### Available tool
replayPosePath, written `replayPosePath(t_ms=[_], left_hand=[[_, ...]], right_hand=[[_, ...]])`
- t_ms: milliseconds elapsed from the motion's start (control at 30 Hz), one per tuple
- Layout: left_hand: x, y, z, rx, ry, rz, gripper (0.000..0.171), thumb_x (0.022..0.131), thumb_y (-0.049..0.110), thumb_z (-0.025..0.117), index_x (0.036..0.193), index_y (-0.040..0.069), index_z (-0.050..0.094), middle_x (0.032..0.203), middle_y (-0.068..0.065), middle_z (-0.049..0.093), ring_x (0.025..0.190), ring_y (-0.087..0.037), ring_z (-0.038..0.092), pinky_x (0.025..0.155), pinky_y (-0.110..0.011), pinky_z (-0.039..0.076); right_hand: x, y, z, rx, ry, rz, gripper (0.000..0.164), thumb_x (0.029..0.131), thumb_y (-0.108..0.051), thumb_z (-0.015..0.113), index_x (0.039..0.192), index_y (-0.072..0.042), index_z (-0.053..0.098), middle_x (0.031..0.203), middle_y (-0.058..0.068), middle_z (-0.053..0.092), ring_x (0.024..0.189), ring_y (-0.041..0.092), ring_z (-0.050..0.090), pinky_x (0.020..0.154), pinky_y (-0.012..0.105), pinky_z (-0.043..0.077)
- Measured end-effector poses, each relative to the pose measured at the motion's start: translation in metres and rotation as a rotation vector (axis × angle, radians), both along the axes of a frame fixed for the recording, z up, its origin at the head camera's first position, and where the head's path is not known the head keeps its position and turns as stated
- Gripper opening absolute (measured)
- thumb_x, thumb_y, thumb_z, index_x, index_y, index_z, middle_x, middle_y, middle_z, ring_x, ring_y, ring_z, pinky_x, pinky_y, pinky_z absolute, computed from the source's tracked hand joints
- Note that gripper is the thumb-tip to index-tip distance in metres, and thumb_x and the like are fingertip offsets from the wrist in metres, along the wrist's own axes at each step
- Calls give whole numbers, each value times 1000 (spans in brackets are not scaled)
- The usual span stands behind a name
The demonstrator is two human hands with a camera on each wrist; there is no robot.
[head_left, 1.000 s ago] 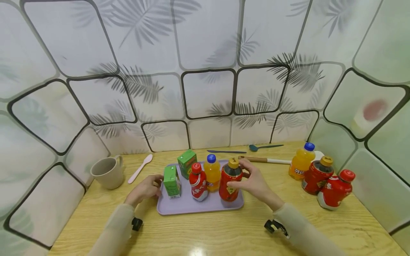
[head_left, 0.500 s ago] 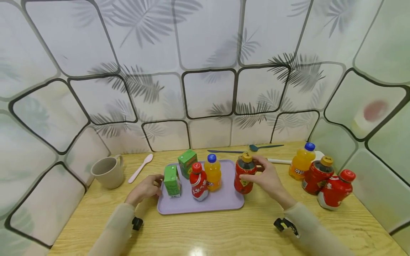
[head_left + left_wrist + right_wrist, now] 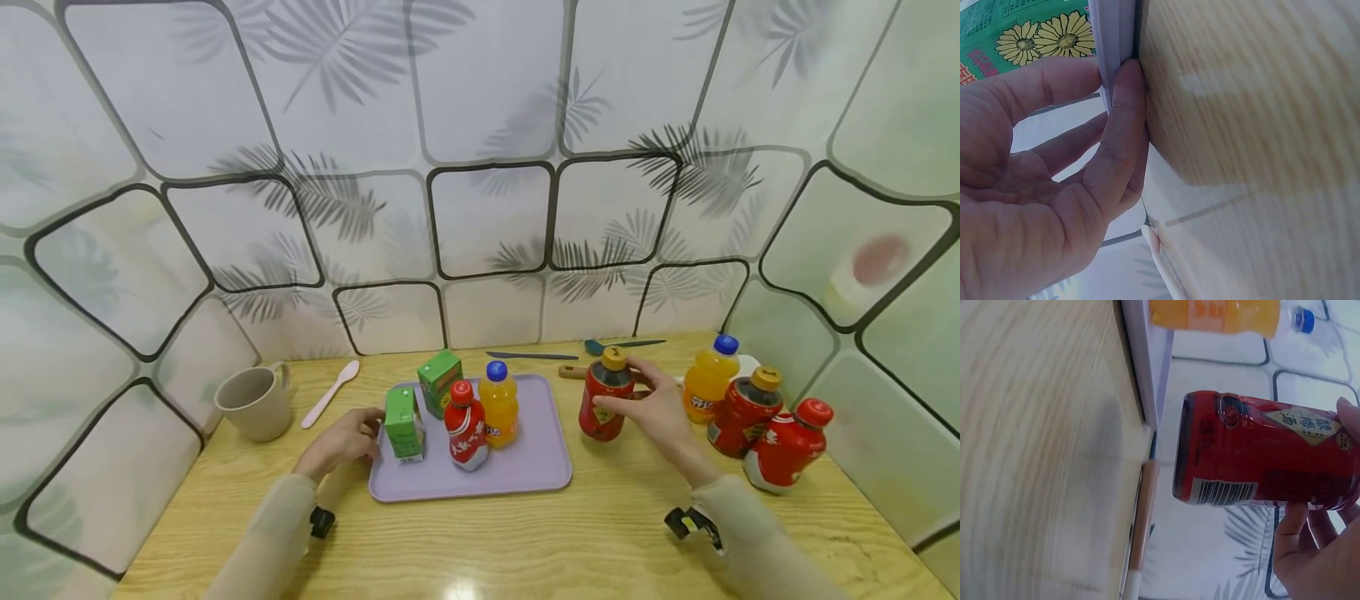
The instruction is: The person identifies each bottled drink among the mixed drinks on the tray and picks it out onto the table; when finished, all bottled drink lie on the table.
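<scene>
Beside the flat purple tray point(image 3: 536, 433), a yellow-capped red plastic bottle point(image 3: 602, 422) is gripped midair by the right hand point(image 3: 660, 408), not yet put down. The tray's edge is pinched by the left hand point(image 3: 341, 442); four boxed and bottled drinks point(image 3: 467, 440) are left there.

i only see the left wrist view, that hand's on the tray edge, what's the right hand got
Observer: The right hand holds a yellow-capped bottle.
Operator: is it set down
Observer: No, the right wrist view shows a gap between its base and the table.
Operator: and what bottles are on the tray
Observer: Two in the head view: a red-capped bottle and an orange bottle.
</scene>
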State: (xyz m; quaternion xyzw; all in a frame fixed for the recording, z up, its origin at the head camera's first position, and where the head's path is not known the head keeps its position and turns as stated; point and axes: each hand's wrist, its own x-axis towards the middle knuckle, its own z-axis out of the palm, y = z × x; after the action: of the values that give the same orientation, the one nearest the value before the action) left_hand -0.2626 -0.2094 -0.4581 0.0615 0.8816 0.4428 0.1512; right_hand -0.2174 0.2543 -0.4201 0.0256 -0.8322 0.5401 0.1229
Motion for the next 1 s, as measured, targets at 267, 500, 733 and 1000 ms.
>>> replayPosePath(t_ms=[267,500,733,1000], left_hand=[[-1,-1,-1,1,-16,0,72,64,-15,59,135,-11,47,112,-23,54,88,-25,55,63,-33,56],[-1,-1,0,-25,2,-9,72,64,-14,60,135,-11,47,111,-23,56,87,-24,55,61,-32,54],[0,0,0,-2,-14,-7,71,65,-15,59,135,-11,47,110,-23,55,85,-24,55,62,-33,55],[0,0,0,-15,3,-1,71,64,-15,59,134,-11,48,110,-23,56,87,-25,55,61,-32,53]], right_hand=[[3,20,6,-11,-52,-87,84,79,-36,80,149,-11,42,147,15,47,131,36,44,100,42,45],[0,36,5,6,-79,-155,87,78,-41,79,151,-15,39,148,14,48,134,33,44,104,43,45],[-4,47,3,22,-63,-260,94,73,-43,84,150,-14,40,145,14,52,137,31,42,111,52,36],[-6,55,0,194,-45,-353,91,70,-52,82,147,-19,46,133,13,62,105,26,59,68,18,43]])
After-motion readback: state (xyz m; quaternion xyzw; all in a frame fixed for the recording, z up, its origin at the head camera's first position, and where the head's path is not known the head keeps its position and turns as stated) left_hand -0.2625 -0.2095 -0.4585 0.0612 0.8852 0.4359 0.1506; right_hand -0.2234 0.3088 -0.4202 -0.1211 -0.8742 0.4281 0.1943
